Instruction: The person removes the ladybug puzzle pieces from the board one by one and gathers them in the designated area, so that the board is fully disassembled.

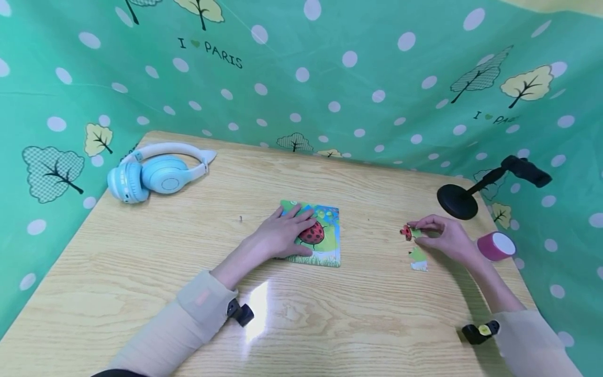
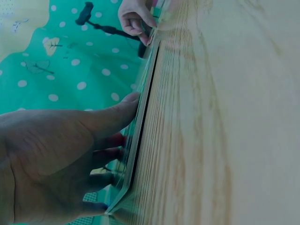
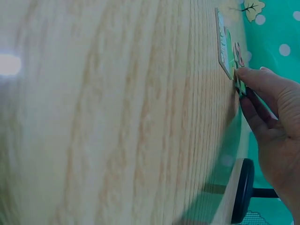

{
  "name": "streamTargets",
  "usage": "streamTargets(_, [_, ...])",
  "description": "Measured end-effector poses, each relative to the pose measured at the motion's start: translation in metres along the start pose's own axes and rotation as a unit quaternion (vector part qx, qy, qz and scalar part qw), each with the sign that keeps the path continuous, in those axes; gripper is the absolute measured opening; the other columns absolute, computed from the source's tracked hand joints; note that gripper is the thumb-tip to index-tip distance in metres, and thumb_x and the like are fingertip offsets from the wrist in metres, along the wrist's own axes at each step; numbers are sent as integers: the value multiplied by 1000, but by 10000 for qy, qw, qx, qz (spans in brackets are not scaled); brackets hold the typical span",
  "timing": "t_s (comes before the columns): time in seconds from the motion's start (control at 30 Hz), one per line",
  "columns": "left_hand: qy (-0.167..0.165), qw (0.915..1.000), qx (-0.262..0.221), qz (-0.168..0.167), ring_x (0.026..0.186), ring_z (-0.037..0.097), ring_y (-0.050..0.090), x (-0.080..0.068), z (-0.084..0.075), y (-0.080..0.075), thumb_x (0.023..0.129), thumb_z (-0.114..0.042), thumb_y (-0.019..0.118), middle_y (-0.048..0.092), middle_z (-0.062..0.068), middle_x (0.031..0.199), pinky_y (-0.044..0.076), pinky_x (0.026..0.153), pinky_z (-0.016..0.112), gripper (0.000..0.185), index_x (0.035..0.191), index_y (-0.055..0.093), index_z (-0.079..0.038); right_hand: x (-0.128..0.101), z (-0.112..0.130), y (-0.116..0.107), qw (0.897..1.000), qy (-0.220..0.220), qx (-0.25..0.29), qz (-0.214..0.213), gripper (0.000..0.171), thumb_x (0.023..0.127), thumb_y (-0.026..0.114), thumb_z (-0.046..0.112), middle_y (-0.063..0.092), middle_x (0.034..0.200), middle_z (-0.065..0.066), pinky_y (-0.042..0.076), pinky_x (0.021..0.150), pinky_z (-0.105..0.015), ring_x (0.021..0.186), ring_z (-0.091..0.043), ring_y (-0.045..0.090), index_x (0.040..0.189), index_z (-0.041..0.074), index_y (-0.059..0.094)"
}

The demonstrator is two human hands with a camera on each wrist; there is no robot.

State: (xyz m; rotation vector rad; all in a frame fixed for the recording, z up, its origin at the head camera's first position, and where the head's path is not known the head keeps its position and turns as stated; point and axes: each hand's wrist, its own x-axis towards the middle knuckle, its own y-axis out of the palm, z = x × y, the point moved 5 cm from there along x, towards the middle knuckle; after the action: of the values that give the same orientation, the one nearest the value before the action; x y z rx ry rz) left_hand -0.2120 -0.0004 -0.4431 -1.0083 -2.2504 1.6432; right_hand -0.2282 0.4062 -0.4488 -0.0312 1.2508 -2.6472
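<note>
My left hand [image 1: 280, 236] lies with spread fingers across the left part of a square picture puzzle board [image 1: 332, 243] showing a red spotted ladybug on green and blue. In the left wrist view, its fingers reach over the thin board edge [image 2: 137, 145]. Off to the right, my right hand [image 1: 445, 238] pinches a red and green puzzle piece [image 1: 407, 232] between thumb and fingers. The right wrist view shows the piece [image 3: 240, 85] on edge at the fingertips. Just in front of it, a loose green and white puzzle piece [image 1: 417, 257] rests on the wooden table.
Light blue headphones [image 1: 169, 173] lie at the back left. A black stand [image 1: 457, 201] with a tilted arm is at the back right, near a pink cylinder with a white top [image 1: 495, 246]. Green dotted cloth [image 1: 301, 104] hangs behind and beside the table [image 1: 358, 319].
</note>
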Motion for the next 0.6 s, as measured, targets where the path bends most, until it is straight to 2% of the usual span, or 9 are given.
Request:
streamTargets(0.13, [-5,10000,-18,-15,163,31,8,0,-1,1,93,-57,68,15,0,174,9,131,61,87,163,32,-21,-2,1,-2,10000,49,-2,44,30,89,82,23,74,129,-12,39,91,2,105,24,58,113,11,70])
streamTargets(0.23, [-10,10000,-30,-41,163,31,9,0,-3,0,92,-56,69,16,0,174,9,131,61,88,163,31,-20,-3,3,-6,10000,42,67,-40,31,90,81,22,72,132,-13,44,90,0,106,18,61,116,9,69])
streamTargets(0.4, [-24,9999,-45,-114,163,31,11,0,-3,0,91,-55,72,18,2,174,10,131,61,92,163,30,-18,2,12,-15,9987,-225,112,-448,30,95,75,17,71,132,-16,51,87,-5,106,0,68,123,8,69])
streamTargets(0.5, [-62,9998,-25,-161,162,30,13,-1,-3,-1,90,-55,72,18,4,174,12,131,60,96,164,26,-16,9,23,-17,9969,-408,214,-645,28,98,71,18,72,128,-12,50,89,-4,110,-4,66,126,12,69])
streamTargets(0.6, [-85,9999,39,-144,162,29,13,-1,-2,-1,90,-57,71,16,5,174,12,131,59,98,165,24,-14,16,38,-16,9937,-577,418,-864,29,100,69,20,73,126,-8,49,90,-4,112,-3,64,127,14,70])
